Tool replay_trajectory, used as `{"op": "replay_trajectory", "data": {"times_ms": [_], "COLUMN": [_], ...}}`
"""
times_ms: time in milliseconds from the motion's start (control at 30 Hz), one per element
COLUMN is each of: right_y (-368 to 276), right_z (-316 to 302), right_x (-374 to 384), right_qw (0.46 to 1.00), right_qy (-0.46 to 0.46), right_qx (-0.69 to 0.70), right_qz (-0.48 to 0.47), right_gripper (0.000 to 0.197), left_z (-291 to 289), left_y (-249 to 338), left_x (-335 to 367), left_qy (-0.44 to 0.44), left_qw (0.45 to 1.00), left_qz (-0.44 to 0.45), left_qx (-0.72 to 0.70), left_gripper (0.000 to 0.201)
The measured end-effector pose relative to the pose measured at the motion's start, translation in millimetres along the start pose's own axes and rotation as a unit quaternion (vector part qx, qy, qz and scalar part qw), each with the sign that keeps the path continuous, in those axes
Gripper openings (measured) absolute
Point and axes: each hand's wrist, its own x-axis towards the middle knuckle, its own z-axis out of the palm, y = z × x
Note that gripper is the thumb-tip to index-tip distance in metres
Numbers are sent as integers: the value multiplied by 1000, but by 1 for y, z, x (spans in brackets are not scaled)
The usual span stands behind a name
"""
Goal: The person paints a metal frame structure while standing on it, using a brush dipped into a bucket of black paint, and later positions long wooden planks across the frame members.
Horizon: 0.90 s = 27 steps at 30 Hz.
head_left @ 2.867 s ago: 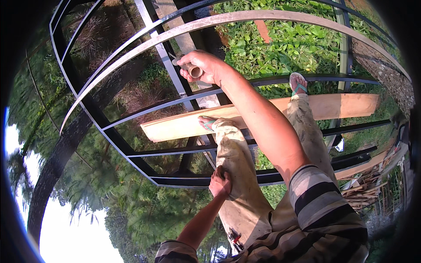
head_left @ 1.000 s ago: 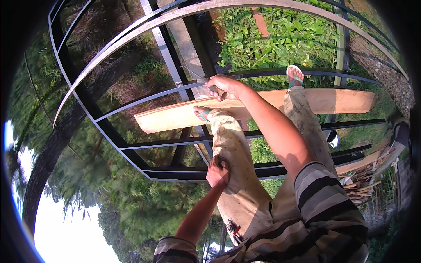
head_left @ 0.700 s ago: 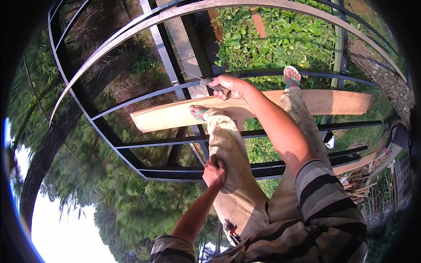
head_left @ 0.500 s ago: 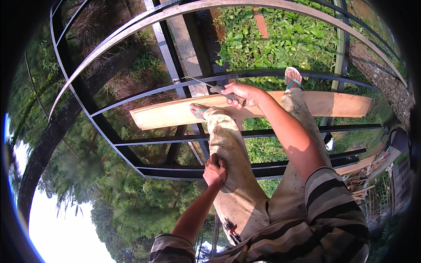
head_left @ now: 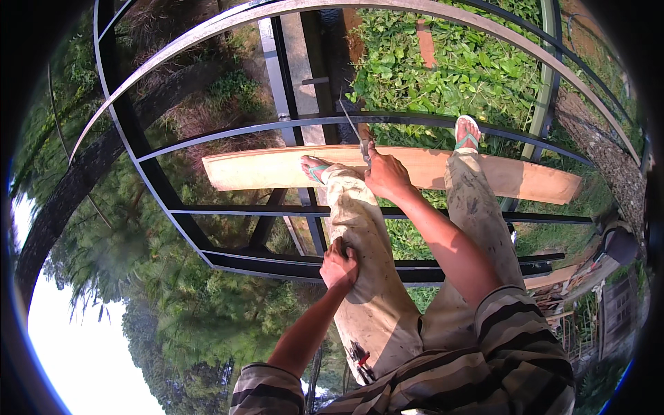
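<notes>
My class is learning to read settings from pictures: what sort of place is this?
Probably an outdoor building site, hard to name more exactly: a wooden plank lies across dark metal beams, with green plants showing through the gaps.

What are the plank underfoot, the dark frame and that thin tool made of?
Plank: probably bare wood, pale tan and matte. Dark frame: likely painted metal, slim bars with a slight sheen. Thin tool: its grey shaft may be metal; too small to be sure.
</notes>
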Motion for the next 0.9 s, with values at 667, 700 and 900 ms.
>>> {"op": "replay_trajectory", "data": {"times_ms": [667, 700, 900], "right_y": [75, 83, 81], "right_z": [-111, -117, -168], "right_x": [-114, -124, -179], "right_qw": [992, 991, 989], "right_qy": [45, 55, 58], "right_qx": [-113, -109, -113], "right_qz": [-45, -53, -76], "right_gripper": [64, 64, 67], "left_z": [-7, -7, 20], "left_y": [3, 6, 31], "left_x": [-3, -6, -27], "left_qy": [-18, -19, 43], "left_qw": [1000, 1000, 998], "left_qz": [-16, -20, 2], "left_qx": [-3, -7, -36], "left_gripper": [50, 50, 47]}}
